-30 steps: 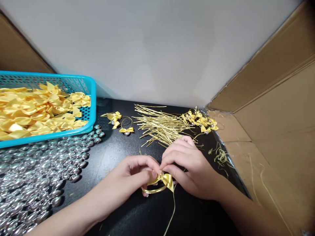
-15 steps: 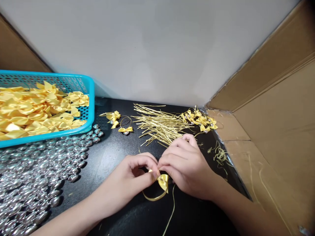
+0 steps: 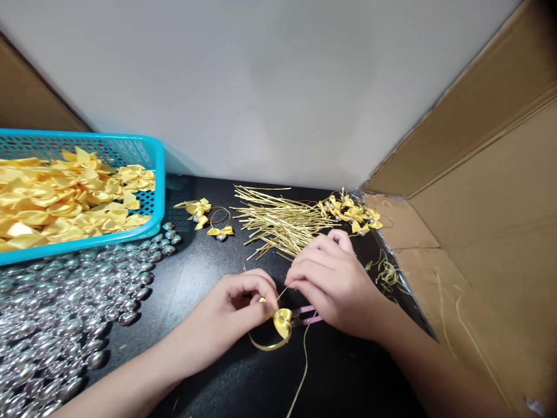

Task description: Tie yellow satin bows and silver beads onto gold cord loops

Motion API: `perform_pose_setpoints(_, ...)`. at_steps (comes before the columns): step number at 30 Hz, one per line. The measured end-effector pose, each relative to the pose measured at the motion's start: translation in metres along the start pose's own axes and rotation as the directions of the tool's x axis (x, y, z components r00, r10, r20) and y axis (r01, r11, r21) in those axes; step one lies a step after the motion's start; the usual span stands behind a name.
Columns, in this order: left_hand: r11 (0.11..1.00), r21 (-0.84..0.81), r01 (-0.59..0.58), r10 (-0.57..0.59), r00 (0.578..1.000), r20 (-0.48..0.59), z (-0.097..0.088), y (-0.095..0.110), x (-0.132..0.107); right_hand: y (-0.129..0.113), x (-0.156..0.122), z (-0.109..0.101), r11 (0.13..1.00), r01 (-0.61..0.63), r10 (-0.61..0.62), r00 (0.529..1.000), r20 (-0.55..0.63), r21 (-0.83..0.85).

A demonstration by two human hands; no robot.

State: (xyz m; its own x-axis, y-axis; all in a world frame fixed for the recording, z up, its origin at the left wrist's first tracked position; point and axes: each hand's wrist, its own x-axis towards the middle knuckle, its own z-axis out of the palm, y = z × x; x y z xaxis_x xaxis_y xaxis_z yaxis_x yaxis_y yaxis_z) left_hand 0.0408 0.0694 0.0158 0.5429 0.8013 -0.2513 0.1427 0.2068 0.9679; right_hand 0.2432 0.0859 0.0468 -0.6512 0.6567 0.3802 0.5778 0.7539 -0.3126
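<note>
My left hand (image 3: 237, 305) is closed, pinching a small yellow satin bow (image 3: 282, 322) with a gold cord loop (image 3: 265, 345) hanging below it, just above the black table (image 3: 209, 273). My right hand (image 3: 335, 281) is closed too, thumb and forefinger pinching a thin gold cord end (image 3: 282, 294) that runs up from the bow. A pink object (image 3: 310, 315) shows under my right hand. One loose cord tail (image 3: 303, 371) trails toward me.
A blue basket (image 3: 159, 174) of yellow bows sits at the left. Silver beads (image 3: 65, 313) are heaped in front of it. Cut gold cords (image 3: 278, 220), finished bows (image 3: 352, 212) and two more bows (image 3: 209, 217) lie at the back. Cardboard walls (image 3: 478, 191) close the right.
My right hand has drawn back to the right, pulling the gold cord taut from the bow. The pink object under it has come into view. The left hand barely moved.
</note>
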Motion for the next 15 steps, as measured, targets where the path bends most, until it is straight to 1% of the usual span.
perform_pose_setpoints(3,1.000,0.019,-0.001,0.001,1.000,-0.013,-0.001,-0.001,0.001,0.005,0.001,-0.009,1.000,-0.029,0.028,0.997,-0.072,-0.012)
perform_pose_setpoints(5,1.000,0.031,0.001,0.000,1.000,-0.026,-0.001,-0.002,0.001,0.009,0.000,-0.015,0.997,-0.082,0.081,0.990,-0.113,-0.004)
perform_pose_setpoints(7,0.999,0.047,0.001,0.000,0.999,-0.033,-0.002,-0.002,0.002,0.011,0.000,-0.019,0.991,-0.132,0.134,0.984,-0.121,0.020)
perform_pose_setpoints(9,0.998,0.060,0.002,0.000,1.000,-0.031,-0.002,-0.002,0.001,0.011,-0.001,-0.020,0.985,-0.161,0.165,0.982,-0.095,0.057)
perform_pose_setpoints(11,0.998,0.066,0.009,-0.007,1.000,-0.027,-0.002,-0.002,0.000,0.007,-0.001,-0.017,0.981,-0.161,0.166,0.986,-0.034,0.111)
perform_pose_setpoints(13,0.997,0.075,0.016,-0.014,1.000,-0.026,-0.002,-0.002,-0.001,0.002,0.000,-0.011,0.976,-0.142,0.136,0.990,0.045,0.166)
perform_pose_setpoints(15,0.996,0.087,0.025,-0.023,1.000,-0.022,-0.001,-0.003,-0.002,-0.004,0.000,-0.004,0.975,-0.097,0.078,0.992,0.103,0.199)
